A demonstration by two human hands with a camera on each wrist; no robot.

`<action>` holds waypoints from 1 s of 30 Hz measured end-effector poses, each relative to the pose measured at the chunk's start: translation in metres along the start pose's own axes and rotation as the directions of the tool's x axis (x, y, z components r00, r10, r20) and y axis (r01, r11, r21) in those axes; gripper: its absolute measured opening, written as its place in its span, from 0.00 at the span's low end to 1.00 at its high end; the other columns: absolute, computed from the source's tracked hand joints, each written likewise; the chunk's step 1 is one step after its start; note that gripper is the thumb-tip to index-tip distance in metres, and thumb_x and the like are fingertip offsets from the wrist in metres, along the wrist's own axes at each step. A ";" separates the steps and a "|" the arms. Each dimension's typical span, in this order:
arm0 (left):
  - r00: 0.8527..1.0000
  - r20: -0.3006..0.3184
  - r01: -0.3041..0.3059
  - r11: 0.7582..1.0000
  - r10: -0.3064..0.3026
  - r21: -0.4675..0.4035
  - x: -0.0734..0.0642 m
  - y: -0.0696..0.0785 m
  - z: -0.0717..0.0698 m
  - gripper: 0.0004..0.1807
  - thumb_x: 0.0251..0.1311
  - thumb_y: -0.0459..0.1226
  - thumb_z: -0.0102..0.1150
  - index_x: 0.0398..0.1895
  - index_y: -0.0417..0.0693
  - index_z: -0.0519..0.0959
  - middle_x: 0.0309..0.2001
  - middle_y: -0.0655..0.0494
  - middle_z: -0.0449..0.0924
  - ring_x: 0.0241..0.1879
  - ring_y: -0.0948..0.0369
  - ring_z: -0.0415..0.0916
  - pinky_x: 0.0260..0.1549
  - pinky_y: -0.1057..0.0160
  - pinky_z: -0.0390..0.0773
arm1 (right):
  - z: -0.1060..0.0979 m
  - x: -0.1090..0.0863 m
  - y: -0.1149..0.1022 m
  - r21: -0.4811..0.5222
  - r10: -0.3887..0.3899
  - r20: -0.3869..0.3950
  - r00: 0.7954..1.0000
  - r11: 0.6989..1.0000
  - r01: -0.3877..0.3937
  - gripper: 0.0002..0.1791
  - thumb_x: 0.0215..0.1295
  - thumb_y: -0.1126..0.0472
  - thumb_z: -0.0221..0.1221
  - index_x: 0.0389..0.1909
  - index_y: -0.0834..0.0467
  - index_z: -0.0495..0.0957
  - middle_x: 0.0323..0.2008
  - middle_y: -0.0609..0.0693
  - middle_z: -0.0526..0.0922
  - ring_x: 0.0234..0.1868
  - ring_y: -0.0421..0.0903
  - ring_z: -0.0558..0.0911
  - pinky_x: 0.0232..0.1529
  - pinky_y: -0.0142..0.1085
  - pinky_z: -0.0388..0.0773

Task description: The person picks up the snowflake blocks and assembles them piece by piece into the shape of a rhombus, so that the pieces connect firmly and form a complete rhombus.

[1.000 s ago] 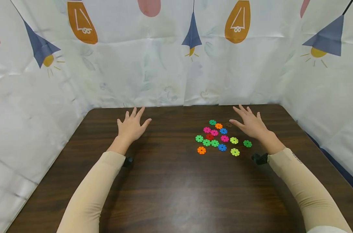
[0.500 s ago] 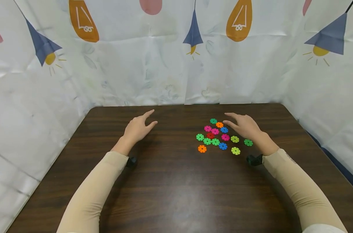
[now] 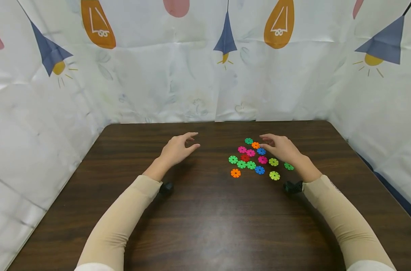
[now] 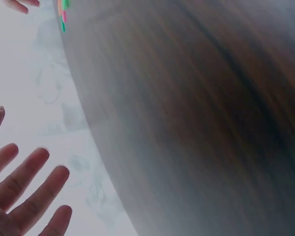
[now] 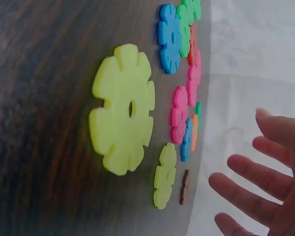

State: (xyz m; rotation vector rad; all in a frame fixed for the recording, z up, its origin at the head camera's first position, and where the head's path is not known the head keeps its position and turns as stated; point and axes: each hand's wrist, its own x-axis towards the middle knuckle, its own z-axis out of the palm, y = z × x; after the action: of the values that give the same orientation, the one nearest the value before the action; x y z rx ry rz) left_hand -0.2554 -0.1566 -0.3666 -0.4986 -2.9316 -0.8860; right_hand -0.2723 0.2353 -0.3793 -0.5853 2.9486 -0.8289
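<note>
Several coloured interlocking discs, flat and notched like flowers, lie loosely grouped on the brown table (image 3: 205, 210), right of centre. My right hand (image 3: 282, 147) hovers at the group's right side, thumb and fingers apart, nearest an orange disc (image 3: 255, 145) and a blue disc (image 3: 261, 151). In the right wrist view its fingers are spread and hold nothing. A yellow disc (image 5: 115, 110) is large there, and a brown disc (image 5: 185, 187), covered by the hand in the head view, shows too. My left hand (image 3: 175, 151) is over the table left of the discs, fingers loosely extended, holding nothing.
A white patterned curtain (image 3: 158, 86) stands along the table's far edge and both sides. A green disc (image 3: 288, 166) lies partly behind my right wrist. An orange disc (image 3: 236, 173) is at the group's near left. Dark wrist cameras hang under both cuffs.
Both hands have drawn inward from a wide finger spread. The left hand has moved right toward the discs, and the right hand slightly left, covering the brown disc. The visible discs stay put.
</note>
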 end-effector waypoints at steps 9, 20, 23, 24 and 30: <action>0.999 0.000 -0.045 0.997 0.046 -0.066 0.009 0.009 0.013 0.24 0.72 0.49 0.61 0.67 0.52 0.78 0.47 0.53 0.86 0.43 0.55 0.83 0.37 0.53 0.81 | -0.001 0.005 0.005 0.064 0.030 0.053 0.998 0.997 -0.033 0.22 0.77 0.57 0.59 0.64 0.67 0.76 0.55 0.65 0.82 0.54 0.62 0.81 0.55 0.57 0.77; 0.994 0.067 -0.074 0.985 0.085 -0.154 0.024 0.020 0.029 0.20 0.73 0.46 0.62 0.62 0.47 0.81 0.42 0.54 0.85 0.41 0.56 0.80 0.40 0.53 0.80 | -0.005 0.010 0.014 0.121 0.125 0.173 0.977 0.982 -0.147 0.21 0.74 0.56 0.62 0.59 0.67 0.80 0.51 0.63 0.82 0.45 0.55 0.82 0.50 0.53 0.79; 0.991 0.091 -0.084 0.982 0.101 -0.168 0.031 0.023 0.034 0.19 0.72 0.45 0.62 0.61 0.47 0.82 0.42 0.55 0.85 0.40 0.57 0.80 0.39 0.55 0.79 | -0.005 0.009 0.016 0.127 0.126 0.190 0.974 0.980 -0.152 0.21 0.74 0.57 0.63 0.58 0.68 0.80 0.50 0.63 0.83 0.45 0.55 0.83 0.50 0.53 0.80; 0.989 0.101 -0.084 0.981 0.103 -0.174 0.033 0.024 0.036 0.19 0.72 0.45 0.62 0.60 0.47 0.82 0.42 0.55 0.85 0.40 0.57 0.80 0.39 0.55 0.79 | -0.005 0.010 0.016 0.129 0.128 0.195 0.973 0.980 -0.154 0.20 0.73 0.58 0.63 0.58 0.68 0.80 0.50 0.63 0.83 0.45 0.55 0.83 0.50 0.52 0.80; 0.986 0.129 -0.075 0.971 0.106 -0.226 0.041 0.025 0.046 0.17 0.72 0.42 0.62 0.59 0.44 0.83 0.45 0.51 0.82 0.43 0.55 0.78 0.43 0.55 0.79 | -0.004 0.013 0.019 0.129 0.125 0.210 0.970 0.980 -0.154 0.19 0.73 0.60 0.63 0.57 0.68 0.80 0.48 0.61 0.84 0.45 0.55 0.82 0.51 0.52 0.79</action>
State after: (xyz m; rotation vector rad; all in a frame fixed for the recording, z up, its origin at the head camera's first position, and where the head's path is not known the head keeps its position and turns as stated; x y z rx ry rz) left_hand -0.2841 -0.1000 -0.3863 -0.7294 -2.9180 -1.2201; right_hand -0.2915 0.2471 -0.3842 -0.4195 2.6837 -0.9006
